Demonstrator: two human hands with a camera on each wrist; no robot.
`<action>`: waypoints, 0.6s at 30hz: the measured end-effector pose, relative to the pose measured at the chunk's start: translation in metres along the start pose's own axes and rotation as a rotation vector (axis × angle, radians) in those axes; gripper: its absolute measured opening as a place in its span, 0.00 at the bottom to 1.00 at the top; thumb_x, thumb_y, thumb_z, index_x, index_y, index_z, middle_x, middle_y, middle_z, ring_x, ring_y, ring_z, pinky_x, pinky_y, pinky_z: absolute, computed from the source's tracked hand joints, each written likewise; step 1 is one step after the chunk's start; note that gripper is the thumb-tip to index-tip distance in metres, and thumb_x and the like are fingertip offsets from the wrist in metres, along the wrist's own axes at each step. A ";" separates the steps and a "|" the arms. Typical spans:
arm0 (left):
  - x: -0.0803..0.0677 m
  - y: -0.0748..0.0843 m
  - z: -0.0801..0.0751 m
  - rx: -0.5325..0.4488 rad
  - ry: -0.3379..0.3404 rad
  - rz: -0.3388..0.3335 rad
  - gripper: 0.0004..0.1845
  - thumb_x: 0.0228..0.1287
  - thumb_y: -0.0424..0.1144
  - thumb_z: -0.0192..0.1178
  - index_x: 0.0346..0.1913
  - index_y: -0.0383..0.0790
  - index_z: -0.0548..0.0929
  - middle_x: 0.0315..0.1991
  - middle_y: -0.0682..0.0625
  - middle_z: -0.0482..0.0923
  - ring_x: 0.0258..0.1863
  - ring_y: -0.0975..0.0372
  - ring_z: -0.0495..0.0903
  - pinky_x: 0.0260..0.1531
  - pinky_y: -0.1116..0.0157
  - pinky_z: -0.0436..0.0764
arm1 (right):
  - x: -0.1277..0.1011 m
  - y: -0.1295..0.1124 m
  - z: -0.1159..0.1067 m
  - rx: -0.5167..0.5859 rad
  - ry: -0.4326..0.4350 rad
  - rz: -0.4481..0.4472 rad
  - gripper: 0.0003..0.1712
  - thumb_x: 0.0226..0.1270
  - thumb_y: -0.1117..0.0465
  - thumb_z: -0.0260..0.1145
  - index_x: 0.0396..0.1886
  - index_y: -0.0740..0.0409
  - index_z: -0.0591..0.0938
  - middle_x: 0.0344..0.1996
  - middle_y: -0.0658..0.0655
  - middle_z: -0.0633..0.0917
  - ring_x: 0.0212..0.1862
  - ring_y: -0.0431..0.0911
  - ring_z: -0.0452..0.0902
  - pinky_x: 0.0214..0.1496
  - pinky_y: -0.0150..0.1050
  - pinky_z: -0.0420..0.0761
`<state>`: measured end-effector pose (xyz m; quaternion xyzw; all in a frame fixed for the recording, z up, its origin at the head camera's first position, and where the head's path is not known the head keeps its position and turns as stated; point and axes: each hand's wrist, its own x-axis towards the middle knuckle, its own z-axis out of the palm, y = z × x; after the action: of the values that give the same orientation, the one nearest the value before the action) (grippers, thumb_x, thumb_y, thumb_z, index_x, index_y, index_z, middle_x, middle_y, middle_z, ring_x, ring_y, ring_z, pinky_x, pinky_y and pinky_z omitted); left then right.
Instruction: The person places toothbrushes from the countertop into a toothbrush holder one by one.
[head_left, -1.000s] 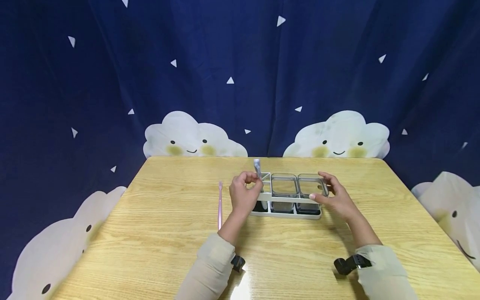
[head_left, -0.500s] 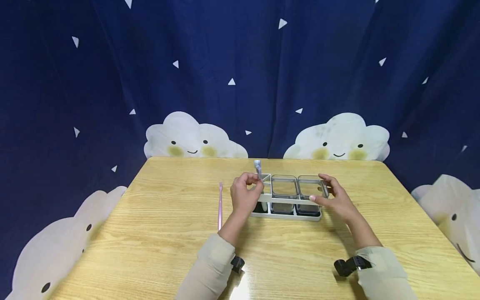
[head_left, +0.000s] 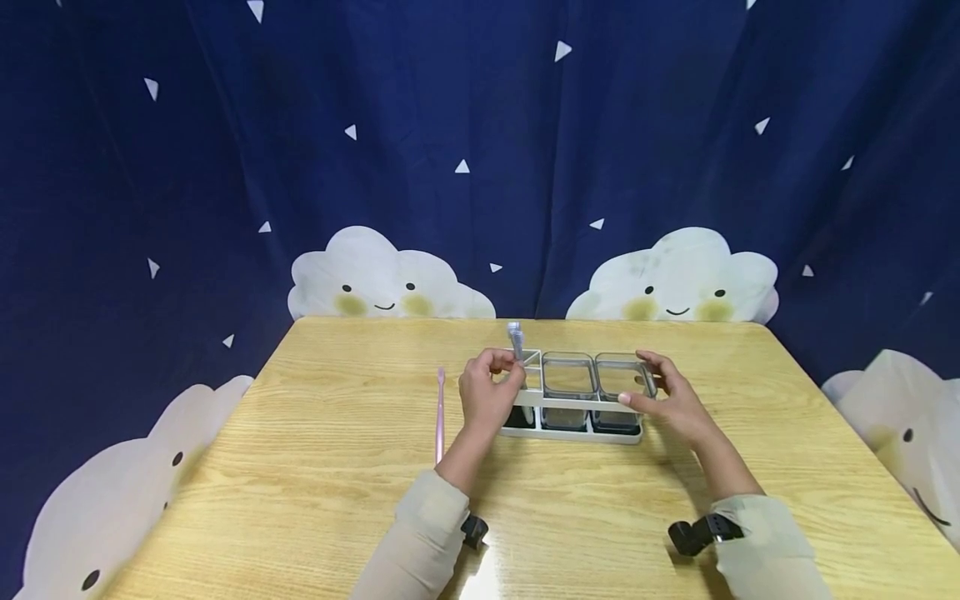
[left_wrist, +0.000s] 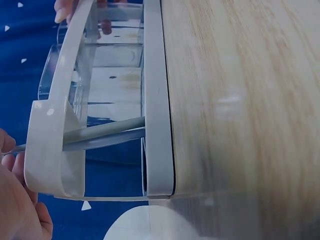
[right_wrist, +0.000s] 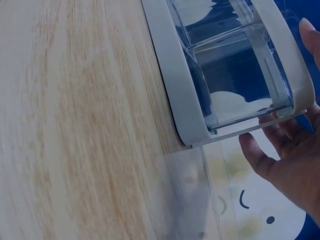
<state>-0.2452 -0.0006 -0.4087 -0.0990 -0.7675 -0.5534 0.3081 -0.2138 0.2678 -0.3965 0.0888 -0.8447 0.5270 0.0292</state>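
Observation:
A white three-slot rack (head_left: 577, 403) stands on the wooden table (head_left: 322, 475). Clear cups fill its middle slot (head_left: 567, 377) and right slot (head_left: 615, 375). A grey toothbrush (head_left: 515, 340) stands tilted in the left slot, and my left hand (head_left: 501, 375) pinches its handle just above the rim. The left wrist view shows that handle (left_wrist: 105, 132) crossing the rack (left_wrist: 156, 100) toward my left hand (left_wrist: 15, 200). My right hand (head_left: 651, 385) grips the rack's right end, thumb in front and fingers over the top. The right wrist view shows my right hand (right_wrist: 290, 160) against the rack's end (right_wrist: 172, 85).
A pink toothbrush (head_left: 439, 417) lies flat on the table just left of my left hand, pointing away from me. A dark blue curtain with cloud faces (head_left: 382, 279) hangs behind the table. Bare wood stretches in front of the rack.

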 end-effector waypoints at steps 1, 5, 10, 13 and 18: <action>0.000 0.000 -0.001 -0.002 0.001 0.000 0.03 0.47 0.33 0.64 0.28 0.41 0.82 0.24 0.55 0.81 0.29 0.54 0.76 0.32 0.63 0.71 | 0.001 0.001 0.000 0.004 0.003 0.002 0.46 0.58 0.60 0.69 0.70 0.63 0.54 0.59 0.71 0.62 0.60 0.66 0.58 0.51 0.55 0.65; 0.002 0.002 -0.004 0.005 -0.003 -0.004 0.03 0.48 0.34 0.64 0.29 0.41 0.83 0.24 0.55 0.81 0.30 0.53 0.77 0.32 0.61 0.72 | 0.007 0.016 -0.003 0.010 0.009 0.001 0.47 0.57 0.60 0.70 0.71 0.61 0.54 0.60 0.70 0.62 0.60 0.65 0.58 0.52 0.56 0.64; 0.007 0.005 -0.017 0.066 -0.003 0.019 0.05 0.47 0.36 0.66 0.30 0.41 0.83 0.25 0.55 0.82 0.30 0.55 0.77 0.32 0.63 0.71 | 0.012 0.033 -0.004 -0.006 0.018 -0.011 0.47 0.57 0.56 0.70 0.71 0.57 0.55 0.60 0.68 0.63 0.60 0.63 0.58 0.52 0.55 0.65; 0.011 0.007 -0.026 0.088 0.013 0.058 0.07 0.47 0.36 0.66 0.31 0.40 0.83 0.25 0.53 0.82 0.30 0.55 0.77 0.32 0.61 0.71 | 0.012 0.036 -0.004 -0.014 0.020 -0.021 0.47 0.57 0.55 0.70 0.71 0.56 0.55 0.60 0.67 0.64 0.59 0.62 0.59 0.50 0.54 0.66; 0.017 0.008 -0.041 0.117 0.070 0.085 0.09 0.46 0.38 0.66 0.33 0.40 0.83 0.26 0.49 0.81 0.30 0.54 0.76 0.32 0.58 0.71 | 0.013 0.039 -0.003 -0.020 0.019 -0.027 0.46 0.57 0.54 0.70 0.70 0.56 0.56 0.59 0.66 0.64 0.58 0.62 0.61 0.48 0.51 0.68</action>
<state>-0.2400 -0.0384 -0.3846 -0.0940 -0.7824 -0.4972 0.3632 -0.2336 0.2853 -0.4277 0.0949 -0.8484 0.5189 0.0451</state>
